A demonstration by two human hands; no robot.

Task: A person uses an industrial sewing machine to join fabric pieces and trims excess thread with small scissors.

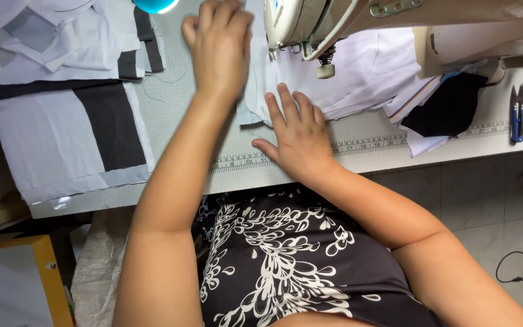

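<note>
The bench (370, 148) was the big player here, pale and speckled, its near edge carrying a printed ruler strip (370, 145) running from nine to three o'clock. Up at twelve o'clock sat the sewing machine (310, 24), cream-coloured, its upper body cut off by the top of the view. Over at nine o'clock lay a stack of cut panels (62, 139), white with black blocks, overhanging the bench's near edge. Under the machine's arm, the white fabric (364, 72) was bunched toward two o'clock, with a black piece (449, 109) just beside it.

And the left hand (219, 48) was stretched out to eleven o'clock, palm down, fingers loosely curled on the bench beside the fabric's left edge; motion blur made it impossible to tell whether it pinched anything. The right hand (298, 133) lay flat and spread at the centre, nothing clenched, fingertips pressing the near edge of the white fabric, thumb on bare bench.

Open bench showed between the panels and the left arm, and again near three o'clock, where small blue-handled thread snips (517, 112) lay well apart. The needle area was hidden behind the machine's head. A turquoise object (155, 5) was cut off at the top.
</note>
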